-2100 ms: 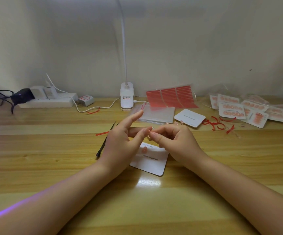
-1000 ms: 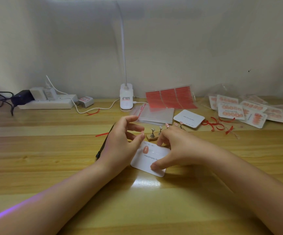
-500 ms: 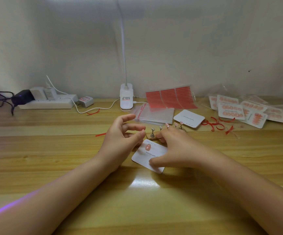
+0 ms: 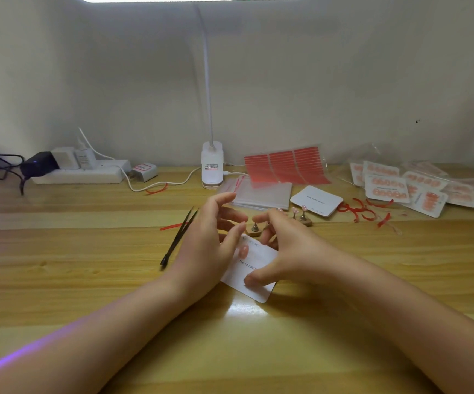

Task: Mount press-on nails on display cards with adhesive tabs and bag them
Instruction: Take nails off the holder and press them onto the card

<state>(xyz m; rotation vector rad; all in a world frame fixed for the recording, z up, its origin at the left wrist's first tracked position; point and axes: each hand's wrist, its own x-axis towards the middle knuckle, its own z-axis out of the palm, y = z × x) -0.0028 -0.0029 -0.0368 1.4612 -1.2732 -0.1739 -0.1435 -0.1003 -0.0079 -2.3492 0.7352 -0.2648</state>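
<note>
A white rounded-corner display card printed "Handmade" lies flat on the pale wooden counter, tilted a little, with one glossy coral press-on nail already stuck near its upper left. The right hand pins the card down: its thumb presses on the near edge while its curled fingers reach over the far edge toward the small wooden nail stand, where a few metal pegs still carry tiny nails. Whether those fingertips already pinch a nail cannot be told; they are partly hidden. The thumb probably keeps the card from sliding while the next nail is fetched. The left hand hovers just beside the card's left edge, fingers spread and relaxed, holding nothing, its thumb close to the mounted nail, likely ready to steady or press.

Just left of that hand lie thin black tweezers, unused. Behind the stand sit a stack of clear zip bags, a spare white card and a sheet of red adhesive strips, all within reach for the coming steps. Far right, finished bagged cards of coral nails pile up beside peeled red backing strips. A white desk lamp base stands against the wall.
</note>
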